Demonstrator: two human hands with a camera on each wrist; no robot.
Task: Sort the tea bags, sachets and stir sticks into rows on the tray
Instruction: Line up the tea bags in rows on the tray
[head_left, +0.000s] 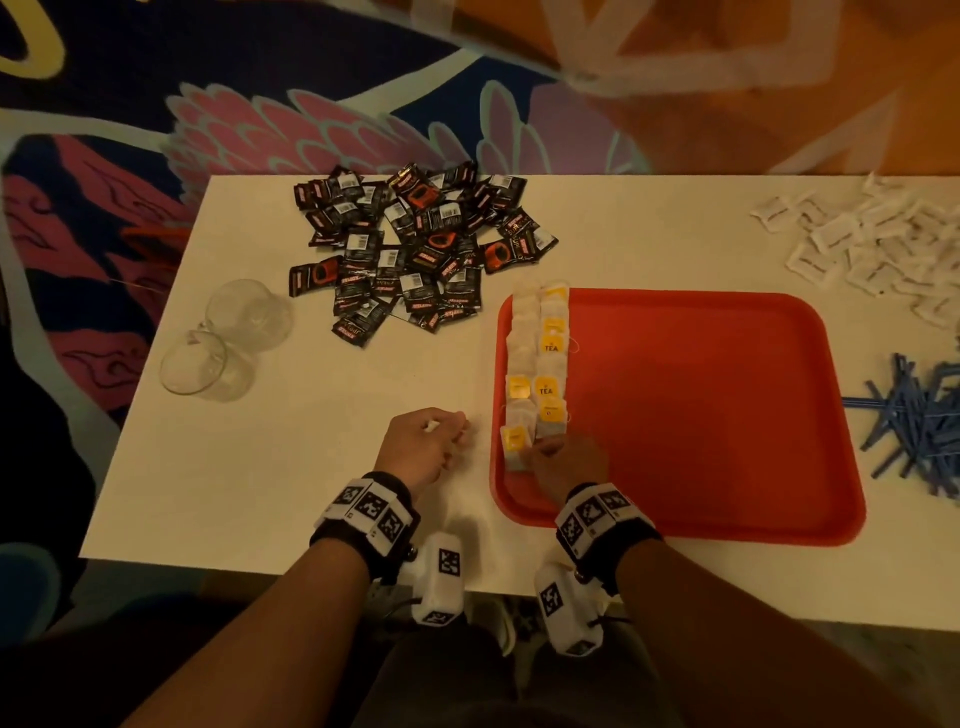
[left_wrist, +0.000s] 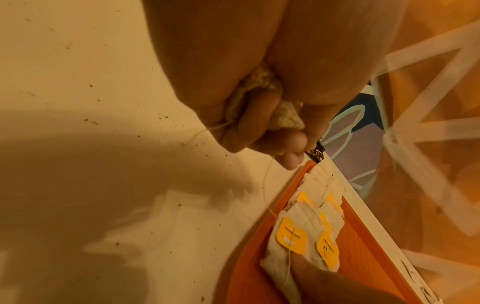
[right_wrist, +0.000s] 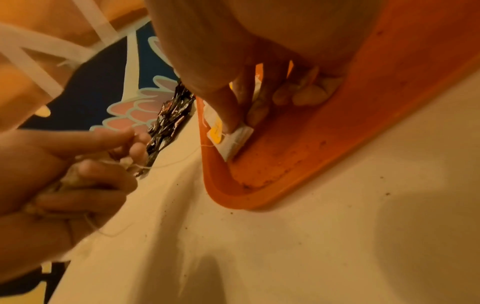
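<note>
**Closing out the tea bag rows**

I see the tea bags in two rows along the tray's left rim. My right hand presses the nearest bag flat with straight fingertips, probably to square it up. My left hand, beside the tray on the tabletop, curls around spare bags. Black sachets lie beyond the tray, white sachets and blue stir sticks to its right; nothing blocks them.

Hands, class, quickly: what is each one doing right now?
Left hand: closed around bunched tea bags.
Right hand: fingertips pressing the nearest tea bag on the tray.
</note>
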